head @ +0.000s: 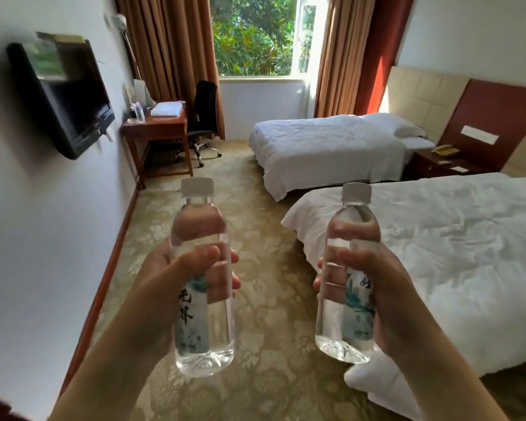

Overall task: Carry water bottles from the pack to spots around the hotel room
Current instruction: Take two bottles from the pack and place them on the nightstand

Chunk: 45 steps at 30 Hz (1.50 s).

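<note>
Bottles (202, 278) upright (one each) in hands (161, 287)

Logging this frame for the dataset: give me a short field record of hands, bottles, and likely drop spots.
left hand: grips left bottle, upright, capped
right hand: grips right bottle, upright, capped
desk: far left by the window, already has bottles and folded towels
nightstand: between the beds, holds a phone, no bottle visible
likely next: probably the nightstand
pack: not in view

Probably a hotel room: 2 made beds (325, 147), wall TV (70, 98).
</note>
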Available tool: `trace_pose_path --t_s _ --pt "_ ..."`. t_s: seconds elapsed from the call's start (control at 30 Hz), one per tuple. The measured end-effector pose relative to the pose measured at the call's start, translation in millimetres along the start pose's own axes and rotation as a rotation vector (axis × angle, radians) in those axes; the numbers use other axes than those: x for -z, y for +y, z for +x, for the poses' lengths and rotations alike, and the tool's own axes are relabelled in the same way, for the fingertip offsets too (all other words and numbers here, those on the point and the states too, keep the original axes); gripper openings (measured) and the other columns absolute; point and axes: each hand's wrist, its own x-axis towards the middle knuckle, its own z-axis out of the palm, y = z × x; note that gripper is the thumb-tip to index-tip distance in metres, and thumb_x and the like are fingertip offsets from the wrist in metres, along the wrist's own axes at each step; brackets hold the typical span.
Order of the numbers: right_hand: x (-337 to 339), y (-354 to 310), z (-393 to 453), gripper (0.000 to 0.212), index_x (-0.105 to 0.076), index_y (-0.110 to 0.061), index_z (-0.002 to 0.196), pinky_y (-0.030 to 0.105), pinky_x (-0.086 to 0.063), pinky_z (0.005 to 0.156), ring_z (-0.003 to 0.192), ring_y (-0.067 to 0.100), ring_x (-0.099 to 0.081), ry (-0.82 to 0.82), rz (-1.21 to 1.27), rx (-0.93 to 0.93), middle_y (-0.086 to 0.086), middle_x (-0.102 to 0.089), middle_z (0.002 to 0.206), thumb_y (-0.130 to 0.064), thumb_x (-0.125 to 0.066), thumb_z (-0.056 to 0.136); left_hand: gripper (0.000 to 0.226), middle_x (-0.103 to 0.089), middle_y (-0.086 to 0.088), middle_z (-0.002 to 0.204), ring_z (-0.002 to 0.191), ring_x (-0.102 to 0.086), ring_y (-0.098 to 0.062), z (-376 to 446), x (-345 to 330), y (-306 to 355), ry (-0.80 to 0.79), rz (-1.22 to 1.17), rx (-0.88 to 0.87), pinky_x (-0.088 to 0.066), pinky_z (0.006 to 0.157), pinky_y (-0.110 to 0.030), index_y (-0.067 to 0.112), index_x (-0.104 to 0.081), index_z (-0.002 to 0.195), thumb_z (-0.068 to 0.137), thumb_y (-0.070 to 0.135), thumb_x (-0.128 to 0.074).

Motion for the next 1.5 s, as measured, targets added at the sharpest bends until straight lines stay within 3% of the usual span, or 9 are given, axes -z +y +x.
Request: trace_pose_path --t_s 0.3,0.43,0.53,0.67,0.8,1.13,1.27,1.37,1.5 --pt "-16.7 9.0 209.2 0.038 -0.065 -0.018 0.107 0.032 -0.057 0.058 0.071 0.032 -0.067 -0.072 0.028 -0.048 0.018 -0.066 0.089 -0.023 -0.07 0.07 0.025 -0.074 -0.008 0.088 0.07 -0.072 -0.03 180.9 51.7 -23.8 0.087 0.078 -0.004 -0.059 0.06 -0.037 0.031 -0.073 0.092 0.069 0.041 -0.068" --pt "-35.8 18.2 292.4 0.049 -0.065 -0.016 0.107 0.032 -0.057 0.058 0.07 0.031 -0.066 -0.123 0.038 -0.083 0.014 -0.068 0.087 -0.026 -0.077 0.061 0.027 -0.074 -0.009 0.086 0.069 -0.071 -0.03 246.0 81.9 -38.1 0.129 0.049 0.018 -0.059 0.06 -0.039 0.032 -0.074 0.091 0.066 0.042 -0.07" --pt "-54.5 31.3 359.4 0.045 -0.064 -0.012 0.11 0.036 -0.058 0.06 0.069 0.031 -0.067 -0.135 0.03 -0.093 0.012 -0.069 0.084 -0.022 -0.075 0.067 0.03 -0.075 -0.011 0.088 0.069 -0.072 -0.032 303.5 116.1 -51.6 0.155 0.047 0.029 -0.06 0.06 -0.042 0.028 -0.074 0.091 0.065 0.043 -0.072" --pt "-85.2 47.9 449.2 0.054 -0.062 -0.008 0.114 0.033 -0.057 0.058 0.066 0.027 -0.067 -0.125 0.043 -0.111 0.015 -0.067 0.086 -0.023 -0.077 0.065 0.049 -0.075 -0.012 0.089 0.069 -0.072 -0.033 388.3 167.9 -68.4 0.135 0.026 0.038 -0.058 0.06 -0.043 0.024 -0.075 0.09 0.053 0.055 -0.085" --pt "-120.2 56.3 537.7 0.072 -0.059 -0.005 0.117 0.031 -0.057 0.057 0.066 0.026 -0.067 -0.103 0.033 -0.121 0.016 -0.067 0.088 -0.033 -0.079 0.054 0.03 -0.074 -0.012 0.088 0.07 -0.072 -0.032 483.0 221.5 -79.1 0.095 0.008 0.046 -0.06 0.062 -0.042 0.027 -0.073 0.092 0.066 0.042 -0.073" --pt "-152.0 73.3 712.0 0.046 -0.06 -0.014 0.114 0.036 -0.057 0.061 0.069 0.028 -0.066 -0.019 0.052 -0.101 0.014 -0.066 0.086 -0.022 -0.071 0.07 0.019 -0.073 -0.004 0.084 0.069 -0.072 -0.026 677.7 288.6 -98.3 -0.022 0.034 0.043 -0.059 0.058 -0.038 0.03 -0.073 0.087 0.071 0.038 -0.067" --pt "-154.6 89.7 782.6 0.063 -0.058 -0.008 0.118 0.034 -0.056 0.06 0.068 0.027 -0.067 0.004 0.053 -0.113 0.015 -0.065 0.086 -0.029 -0.076 0.061 0.019 -0.075 -0.001 0.083 0.065 -0.072 -0.023 745.6 301.5 -115.5 -0.017 0.03 0.081 -0.06 0.057 -0.034 0.04 -0.076 0.085 0.067 0.039 -0.067" --pt "-151.0 104.7 841.5 0.057 -0.058 -0.006 0.118 0.034 -0.056 0.059 0.067 0.027 -0.066 0.025 0.081 -0.105 0.015 -0.064 0.086 -0.024 -0.075 0.066 0.023 -0.075 -0.003 0.083 0.066 -0.072 -0.023 802.0 312.5 -131.8 -0.001 0.043 0.121 -0.06 0.057 -0.034 0.037 -0.076 0.085 0.064 0.041 -0.068" --pt "-141.9 117.7 928.9 0.044 -0.064 -0.019 0.108 0.033 -0.057 0.059 0.068 0.027 -0.067 0.053 0.104 -0.067 0.011 -0.066 0.085 -0.026 -0.076 0.067 0.028 -0.073 -0.006 0.082 0.067 -0.071 -0.026 889.0 323.9 -146.1 -0.011 0.078 0.165 -0.06 0.059 -0.037 0.027 -0.076 0.085 0.061 0.041 -0.071"
